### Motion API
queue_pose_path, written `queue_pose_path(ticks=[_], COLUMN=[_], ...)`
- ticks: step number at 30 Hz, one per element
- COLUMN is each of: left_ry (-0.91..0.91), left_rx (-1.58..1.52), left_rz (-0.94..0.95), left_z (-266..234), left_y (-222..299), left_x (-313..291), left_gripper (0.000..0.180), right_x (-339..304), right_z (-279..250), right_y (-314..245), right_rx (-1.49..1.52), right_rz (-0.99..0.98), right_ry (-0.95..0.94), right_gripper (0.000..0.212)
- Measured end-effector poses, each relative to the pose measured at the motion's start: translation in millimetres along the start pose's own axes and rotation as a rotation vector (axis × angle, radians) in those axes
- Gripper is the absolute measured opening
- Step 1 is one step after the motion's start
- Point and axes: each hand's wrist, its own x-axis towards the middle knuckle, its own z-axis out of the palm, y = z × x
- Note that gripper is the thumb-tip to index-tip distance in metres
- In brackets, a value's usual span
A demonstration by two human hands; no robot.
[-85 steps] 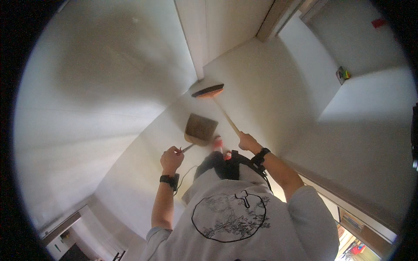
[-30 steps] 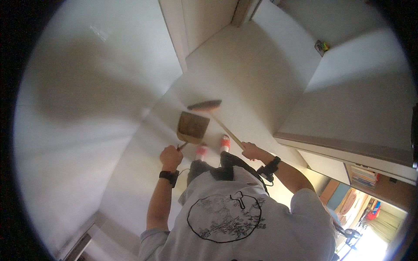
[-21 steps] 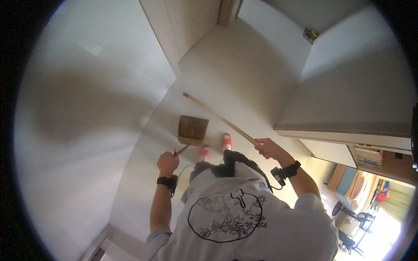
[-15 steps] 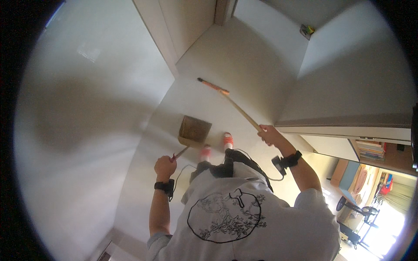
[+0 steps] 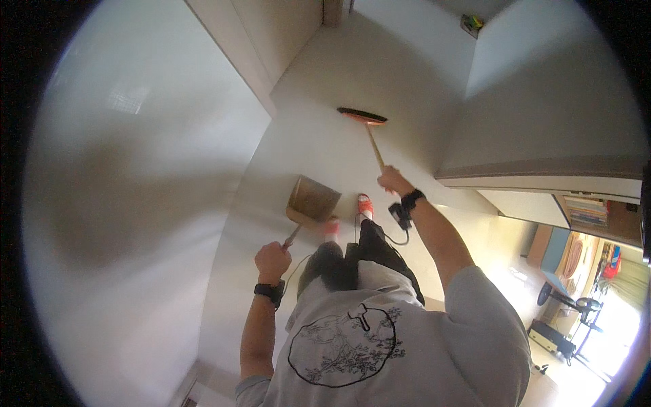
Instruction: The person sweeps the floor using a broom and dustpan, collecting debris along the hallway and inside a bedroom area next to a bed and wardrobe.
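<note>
My right hand [image 5: 395, 180] is closed round the pale handle of a broom [image 5: 366, 117]. The broom's orange head with dark bristles lies out ahead of me, over the pale floor. My left hand [image 5: 272, 262] grips the handle of a dustpan [image 5: 313, 200]. The dustpan is brownish and box-shaped, sitting just in front of my feet, slightly to the left. Its handle runs back toward my left fist. A gap of floor separates the broom head from the dustpan. Too little detail shows to tell whether the pan holds any dirt.
My feet in red slippers [image 5: 365, 203] stand behind the dustpan. A pale wall [image 5: 135, 203] rises on the left, another wall [image 5: 542, 129] on the right. Through a doorway at lower right are shelved books [image 5: 586, 211] and exercise equipment [image 5: 566, 298]. A small green-yellow object [image 5: 472, 25] sits in the far corner.
My right hand has moved forward and to the left. The broom head has swung rightward and turned, now showing its dark bristles. The dustpan appears slightly farther right in view.
</note>
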Motion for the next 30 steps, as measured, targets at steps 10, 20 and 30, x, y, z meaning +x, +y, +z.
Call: queue_pose_path(ticks=[10, 20, 30], left_ry=[0.002, -0.024, 0.09], left_rx=[0.004, -0.016, 0.022], left_rz=[0.074, 0.104, 0.251], left_z=[-7.0, -9.1, -15.2], left_y=[8.0, 3.5, 4.2], left_x=[10.9, 1.0, 16.1], left_gripper=[0.022, 0.024, 0.023], right_x=[-181.4, -236.4, -92.1], right_z=[46.9, 9.6, -22.7], right_y=[26.7, 71.8, 76.9], right_rx=[0.028, 0.661, 0.254], right_rz=[0.055, 0.13, 0.033], right_ry=[-0.295, -0.166, 0.206], right_gripper=[0.052, 0.041, 0.023])
